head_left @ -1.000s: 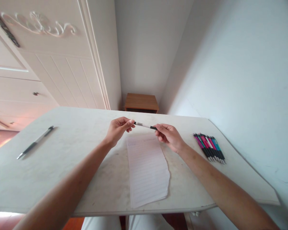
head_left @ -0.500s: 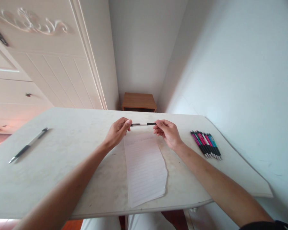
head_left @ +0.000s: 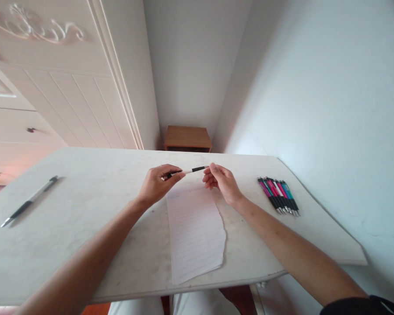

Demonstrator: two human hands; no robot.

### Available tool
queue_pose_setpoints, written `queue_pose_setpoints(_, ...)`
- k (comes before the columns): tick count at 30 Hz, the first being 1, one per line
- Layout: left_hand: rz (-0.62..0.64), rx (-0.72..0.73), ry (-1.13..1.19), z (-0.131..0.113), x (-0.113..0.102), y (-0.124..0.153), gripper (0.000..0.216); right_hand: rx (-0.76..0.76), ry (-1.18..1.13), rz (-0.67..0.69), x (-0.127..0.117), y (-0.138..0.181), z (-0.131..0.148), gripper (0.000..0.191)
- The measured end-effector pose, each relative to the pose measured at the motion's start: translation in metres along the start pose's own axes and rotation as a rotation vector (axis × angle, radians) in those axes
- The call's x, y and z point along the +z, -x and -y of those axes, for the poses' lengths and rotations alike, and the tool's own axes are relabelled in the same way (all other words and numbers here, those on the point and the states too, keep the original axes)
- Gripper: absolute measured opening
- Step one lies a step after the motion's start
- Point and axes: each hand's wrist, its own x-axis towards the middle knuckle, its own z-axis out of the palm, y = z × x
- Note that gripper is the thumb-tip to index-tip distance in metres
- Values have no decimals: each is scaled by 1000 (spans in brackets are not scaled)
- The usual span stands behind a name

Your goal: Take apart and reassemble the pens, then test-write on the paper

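Observation:
A white pen with a black grip (head_left: 198,169) is held nearly level above the far end of the paper, its tip toward the right. My left hand (head_left: 159,183) is closed around the barrel, with thumb and fingers covering the clip end. At the tip, the thumb and forefinger of my right hand (head_left: 223,181) pinch together, the other fingers loosely curled below. Beneath both hands lies a lined sheet of paper (head_left: 197,236) with a torn right edge and faint writing at its top.
Several colored pens (head_left: 279,196) lie side by side on the right of the white table (head_left: 101,245). A lone white and black pen (head_left: 31,201) rests at the left. Beyond the table are a wooden stand (head_left: 188,137), a cream cabinet (head_left: 68,96) and a wall (head_left: 331,109) on the right.
My left hand has slid further along the barrel toward the middle. The pen has shifted slightly left and its tip tilts up a little. The view has turned slightly.

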Motion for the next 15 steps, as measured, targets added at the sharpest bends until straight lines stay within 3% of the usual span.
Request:
queue_pose_setpoints(7,41,96,-28,1,0,0,25,-6,54,45,1,1,-2,53)
queue_pose_setpoints(15,-7,188,-73,6,1,1,27,-11,147,19,-1,3,1,50)
